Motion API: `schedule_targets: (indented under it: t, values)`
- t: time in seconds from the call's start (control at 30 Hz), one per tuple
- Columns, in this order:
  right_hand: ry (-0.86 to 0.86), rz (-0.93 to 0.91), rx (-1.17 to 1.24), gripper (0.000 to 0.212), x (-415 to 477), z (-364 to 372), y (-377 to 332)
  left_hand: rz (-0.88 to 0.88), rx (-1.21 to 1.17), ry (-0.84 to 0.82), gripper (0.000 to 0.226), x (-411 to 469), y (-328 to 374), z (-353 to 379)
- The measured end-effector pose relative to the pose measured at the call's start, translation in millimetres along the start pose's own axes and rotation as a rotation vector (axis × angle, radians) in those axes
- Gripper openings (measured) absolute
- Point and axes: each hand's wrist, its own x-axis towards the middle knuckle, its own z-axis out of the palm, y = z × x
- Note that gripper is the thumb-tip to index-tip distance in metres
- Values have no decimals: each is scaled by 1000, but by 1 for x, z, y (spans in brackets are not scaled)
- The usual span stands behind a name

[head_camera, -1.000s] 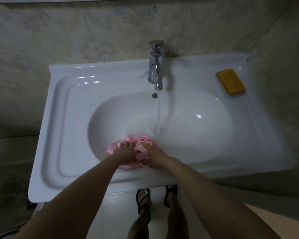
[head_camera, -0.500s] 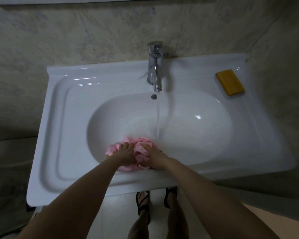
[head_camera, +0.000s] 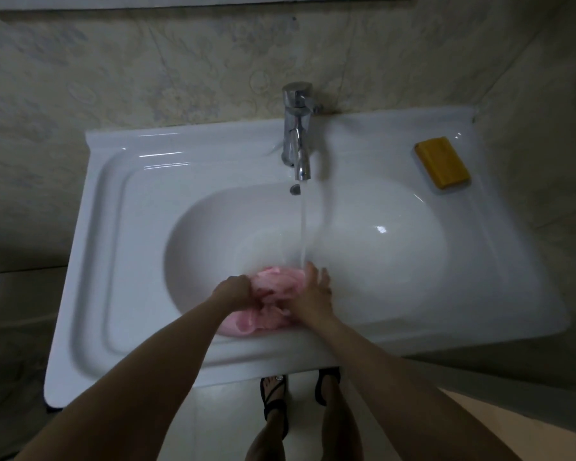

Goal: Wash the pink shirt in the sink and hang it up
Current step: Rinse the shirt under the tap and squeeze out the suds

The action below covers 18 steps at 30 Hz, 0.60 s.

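Observation:
The pink shirt (head_camera: 273, 287) lies bunched up and wet at the near side of the white sink (head_camera: 379, 261) basin. My left hand (head_camera: 235, 289) is clenched on the shirt's left part. My right hand (head_camera: 313, 294) presses against the shirt's right side with its fingers spread and pointing away from me, right beside the water stream. Part of the shirt is hidden under both hands.
A chrome tap (head_camera: 296, 128) at the back runs a thin stream of water into the basin. A yellow soap bar (head_camera: 443, 163) rests on the sink's back right ledge. Tiled walls stand behind and to the right. My sandalled feet (head_camera: 300, 390) show below the sink.
My right hand has opened its fingers and slid forward beside the water stream. The shirt has been pushed slightly deeper into the basin; the left hand stays clenched on it.

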Motion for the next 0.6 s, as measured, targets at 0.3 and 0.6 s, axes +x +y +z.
schedule_targets:
  t: [0.3,0.6]
  values:
    - [-26,194,719,92,18,-21,-9,-185,-1397,-454,70,4,19,-1]
    - [375,75,-100,48,73,-101,7,-218,-204,416,73,29,8,-15]
